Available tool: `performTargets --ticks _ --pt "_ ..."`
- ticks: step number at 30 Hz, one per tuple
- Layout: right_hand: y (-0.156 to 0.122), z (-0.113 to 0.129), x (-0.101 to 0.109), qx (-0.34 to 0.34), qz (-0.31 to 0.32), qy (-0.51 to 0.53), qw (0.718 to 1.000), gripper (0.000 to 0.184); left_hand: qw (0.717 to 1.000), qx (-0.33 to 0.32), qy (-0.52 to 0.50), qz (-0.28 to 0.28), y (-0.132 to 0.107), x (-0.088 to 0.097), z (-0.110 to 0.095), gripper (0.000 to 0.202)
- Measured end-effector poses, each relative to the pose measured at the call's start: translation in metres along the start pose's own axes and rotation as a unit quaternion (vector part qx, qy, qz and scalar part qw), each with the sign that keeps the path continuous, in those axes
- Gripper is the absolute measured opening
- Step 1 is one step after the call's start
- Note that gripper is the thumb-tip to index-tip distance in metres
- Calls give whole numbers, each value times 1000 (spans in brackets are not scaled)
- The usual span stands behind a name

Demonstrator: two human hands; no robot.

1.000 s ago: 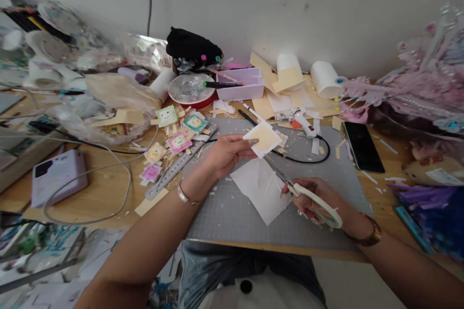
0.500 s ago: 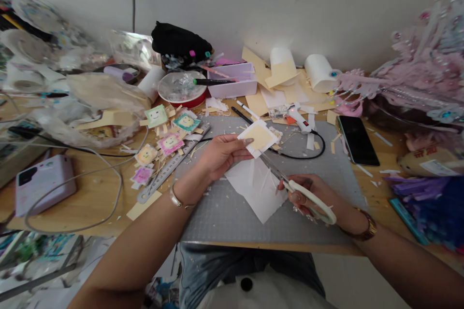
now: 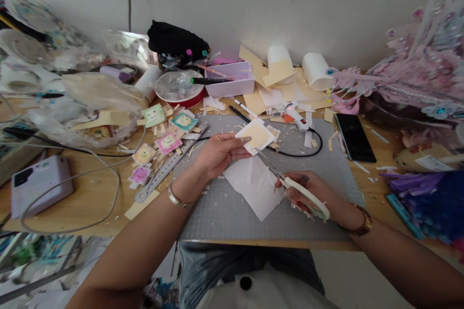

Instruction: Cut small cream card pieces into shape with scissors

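Observation:
Between thumb and fingers, my left hand [image 3: 222, 153] pinches a small square of paper [image 3: 258, 135], pale yellow in the middle with a white border. My right hand [image 3: 302, 193] grips white-handled scissors [image 3: 308, 197], their blades pointing up and left to the square's lower edge. Whether the blades are cutting into it, I cannot tell. Below lies a larger white sheet [image 3: 255, 190] with narrow strips on it, resting on the grey cutting mat [image 3: 217, 219]. Left of my left hand are several small coloured squares with drawn faces, such as a pink one [image 3: 168, 142], beside a metal ruler [image 3: 163, 171].
A glue gun [image 3: 297, 117] with a black cord lies behind my hands, a phone [image 3: 354, 137] to the right. At the back stand a lilac box [image 3: 232, 88] and paper rolls [image 3: 316, 71]. A lilac device [image 3: 41, 186] and loose cable lie left.
The whole view has shifted slightly. My left hand still holds the paper square, which has tilted a little, and the scissors stay at its lower edge.

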State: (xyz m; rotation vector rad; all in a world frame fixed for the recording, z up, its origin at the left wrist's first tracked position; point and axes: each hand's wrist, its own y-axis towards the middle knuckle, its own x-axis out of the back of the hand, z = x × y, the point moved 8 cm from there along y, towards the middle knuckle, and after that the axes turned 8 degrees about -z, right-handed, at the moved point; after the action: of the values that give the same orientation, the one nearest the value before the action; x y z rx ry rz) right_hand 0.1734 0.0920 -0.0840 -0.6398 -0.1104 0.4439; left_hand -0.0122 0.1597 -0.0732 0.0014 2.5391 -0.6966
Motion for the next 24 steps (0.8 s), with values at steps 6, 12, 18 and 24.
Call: performTargets --ticks 6,12,18,24 --pt "-1 0 -1 -21 -1 23 1000 30 1000 -2 1 -2 0 0 -1 5" --pt "-2 4 -1 17 34 -10 999 46 1000 -10 3 -23 0 4 -7 6" --pt "-1 2 -1 24 35 -22 999 43 1000 -3 -9 10 -1 -1 -4 3" --pt "-2 2 -2 4 14 -4 1000 37 1000 3 -3 0 -1 0 -2 4"
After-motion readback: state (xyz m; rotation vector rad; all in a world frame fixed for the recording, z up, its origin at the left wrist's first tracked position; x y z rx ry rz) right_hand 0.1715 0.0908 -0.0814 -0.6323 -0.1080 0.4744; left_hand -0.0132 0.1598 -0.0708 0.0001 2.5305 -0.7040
